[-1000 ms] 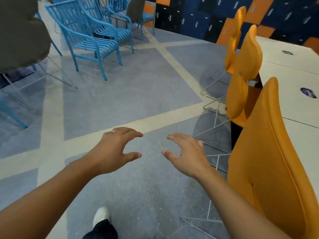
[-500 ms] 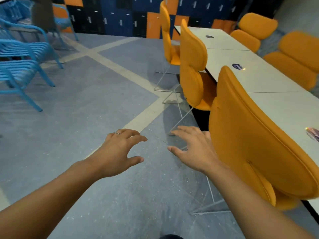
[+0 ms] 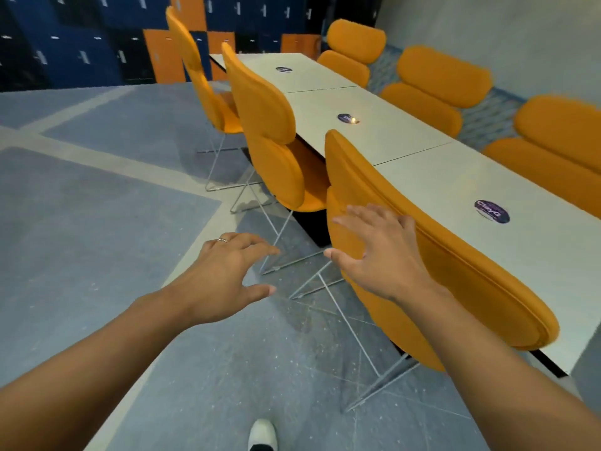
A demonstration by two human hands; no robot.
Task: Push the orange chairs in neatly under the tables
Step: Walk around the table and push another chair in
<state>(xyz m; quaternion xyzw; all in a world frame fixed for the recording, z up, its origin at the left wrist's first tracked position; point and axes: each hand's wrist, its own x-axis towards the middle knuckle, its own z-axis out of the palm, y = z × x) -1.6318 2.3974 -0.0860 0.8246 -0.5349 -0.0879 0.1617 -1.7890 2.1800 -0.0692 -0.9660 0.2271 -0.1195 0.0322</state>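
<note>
Right hand (image 3: 380, 255): fingers (image 3: 374, 213) spread, palm facing down, lying against the back shell of the nearest orange chair (image 3: 432, 255) near its left edge; whether the palm presses the shell cannot be told. Nothing is pinched. Left hand (image 3: 224, 271): fingers (image 3: 257, 244) spread and slightly curled, holding nothing, hovering over the floor (image 3: 97, 239) just left of that chair, apart from it. A ring (image 3: 222, 239) sits on one finger.

The nearest orange chair stands at the long white table (image 3: 455, 177), its backrest top close against the table edge, its wire legs (image 3: 357, 353) on the floor. A second orange chair (image 3: 270, 131) stands beyond it along the same side, seat partly under the table. A third orange chair (image 3: 201, 76) stands farther on, at the far end.

Three round dark stickers mark the table top; the nearest sticker (image 3: 491, 211) lies just beyond the nearest chair. Orange padded seating (image 3: 439, 83) lines the table's far side. Blue and orange lockers (image 3: 81, 43) cover the back wall. A white shoe (image 3: 262, 434) shows at the bottom edge.
</note>
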